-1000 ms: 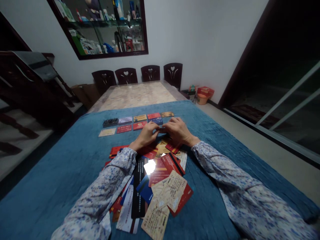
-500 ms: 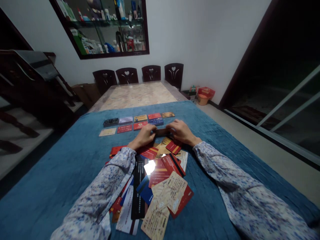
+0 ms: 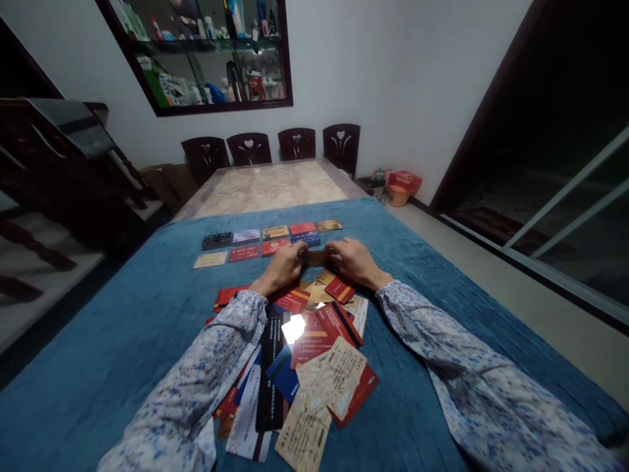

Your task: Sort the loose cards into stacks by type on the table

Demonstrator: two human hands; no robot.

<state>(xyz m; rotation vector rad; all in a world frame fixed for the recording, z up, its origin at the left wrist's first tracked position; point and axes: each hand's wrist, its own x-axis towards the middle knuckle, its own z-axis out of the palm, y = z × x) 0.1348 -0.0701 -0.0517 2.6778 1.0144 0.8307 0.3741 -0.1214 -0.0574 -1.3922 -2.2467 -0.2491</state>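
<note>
Between my two hands a brownish-gold card (image 3: 317,258) is held by its short ends; whether it is one card or a few together I cannot tell. My left hand (image 3: 285,267) grips its left end and my right hand (image 3: 354,261) its right end, fingers closed. Below them spreads a loose pile of cards: a red card (image 3: 339,324), a black card (image 3: 269,373), a cream card (image 3: 305,436) and a white card (image 3: 249,419). Beyond my hands are sorted cards in two rows, among them a black stack (image 3: 217,240) and a blue card (image 3: 305,238).
A blue cloth (image 3: 147,314) covers the near part of the table, whose marbled top (image 3: 275,187) shows beyond. Dark chairs (image 3: 297,144) stand at the far end. An orange bucket (image 3: 399,195) is on the floor to the right.
My hands were close together and have drawn slightly apart, so the brownish card now shows between them, tilted more toward me. The pile and the rows look unchanged.
</note>
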